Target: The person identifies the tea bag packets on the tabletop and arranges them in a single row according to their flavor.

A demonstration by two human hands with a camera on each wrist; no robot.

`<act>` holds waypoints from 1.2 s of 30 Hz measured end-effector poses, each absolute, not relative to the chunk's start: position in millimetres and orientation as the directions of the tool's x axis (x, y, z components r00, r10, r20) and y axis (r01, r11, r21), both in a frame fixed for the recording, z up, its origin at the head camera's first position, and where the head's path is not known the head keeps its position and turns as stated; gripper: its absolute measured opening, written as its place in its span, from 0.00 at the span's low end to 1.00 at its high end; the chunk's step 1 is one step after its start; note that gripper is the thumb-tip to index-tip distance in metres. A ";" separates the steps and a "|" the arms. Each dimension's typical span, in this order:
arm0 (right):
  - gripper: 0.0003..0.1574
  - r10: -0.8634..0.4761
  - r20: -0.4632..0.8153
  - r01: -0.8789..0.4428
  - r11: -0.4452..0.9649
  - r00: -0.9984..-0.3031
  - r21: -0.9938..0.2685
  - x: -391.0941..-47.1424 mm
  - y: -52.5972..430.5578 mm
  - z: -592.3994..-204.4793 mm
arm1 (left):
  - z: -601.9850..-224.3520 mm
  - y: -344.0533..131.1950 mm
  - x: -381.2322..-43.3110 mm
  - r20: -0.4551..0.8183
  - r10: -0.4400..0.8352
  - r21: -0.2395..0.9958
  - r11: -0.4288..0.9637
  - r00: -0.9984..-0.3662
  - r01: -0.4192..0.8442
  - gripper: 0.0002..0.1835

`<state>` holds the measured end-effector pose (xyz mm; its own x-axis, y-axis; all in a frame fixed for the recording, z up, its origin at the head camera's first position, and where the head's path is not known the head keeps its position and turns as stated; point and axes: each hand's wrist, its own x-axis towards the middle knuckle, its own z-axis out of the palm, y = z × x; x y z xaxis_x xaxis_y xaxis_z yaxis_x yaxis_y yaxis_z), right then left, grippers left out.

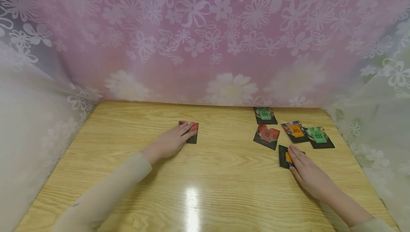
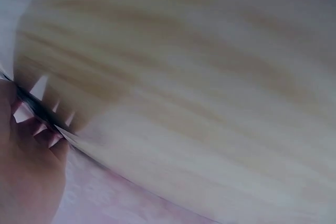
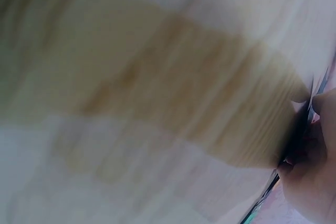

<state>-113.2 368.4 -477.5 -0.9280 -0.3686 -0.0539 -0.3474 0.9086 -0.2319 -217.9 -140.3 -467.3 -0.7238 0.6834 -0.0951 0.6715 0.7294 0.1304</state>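
Observation:
My left hand [image 1: 171,141] rests with extended fingers on a small black sachet with a red top [image 1: 193,137], lying flat left of the table's middle. On the right, my right hand [image 1: 309,175] lies over a black sachet with an orange label [image 1: 283,156], its fingers straight and covering much of the packet. In the left wrist view the left hand [image 2: 34,166] shows its fingertips at the dark sachet edge [image 2: 39,107]. The right wrist view has the right hand [image 3: 312,166] along the frame's right edge, fingertips against the table surface.
Beyond the right hand lie a red-labelled sachet [image 1: 267,136], an orange-labelled one [image 1: 295,131] and a green-labelled one [image 1: 319,137], the last two touching. Another green-labelled sachet [image 1: 265,115] sits at the back edge. Floral curtains [image 1: 224,47] enclose the wooden table [image 1: 224,175].

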 end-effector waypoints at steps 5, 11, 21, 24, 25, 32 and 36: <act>0.43 -0.369 -0.050 -0.351 0.911 -0.928 -0.215 -112.7 368.6 -477.9 | -473.7 -172.1 -214.1 -0.032 0.690 0.111 0.722 -0.723 0.683 0.30; 0.43 -0.370 -0.041 -0.353 0.911 -0.928 -0.214 -111.3 368.0 -478.7 | -475.3 -208.0 -209.3 -0.010 0.657 0.158 0.745 -0.754 0.648 0.29; 0.42 -0.385 0.025 -0.382 0.905 -0.923 -0.186 -109.9 368.8 -482.1 | -468.6 -245.6 -201.6 -0.006 0.614 0.184 0.776 -0.789 0.603 0.27; 0.42 -0.390 0.037 -0.390 0.903 -0.920 -0.178 -110.0 368.8 -482.5 | -468.3 -253.5 -202.4 -0.015 0.598 0.192 0.789 -0.802 0.584 0.27; 0.42 -0.391 0.037 -0.391 0.903 -0.920 -0.178 -110.1 368.8 -482.3 | -468.2 -255.9 -203.0 -0.012 0.597 0.189 0.789 -0.802 0.584 0.27; 0.42 -0.396 0.050 -0.398 0.902 -0.917 -0.164 -109.8 368.9 -481.4 | -466.5 -272.2 -206.1 -0.060 0.552 0.164 0.827 -0.832 0.537 0.28; 0.42 -0.400 0.052 -0.403 0.902 -0.915 -0.158 -109.3 369.6 -481.0 | -465.6 -279.5 -206.0 -0.079 0.544 0.150 0.835 -0.835 0.529 0.29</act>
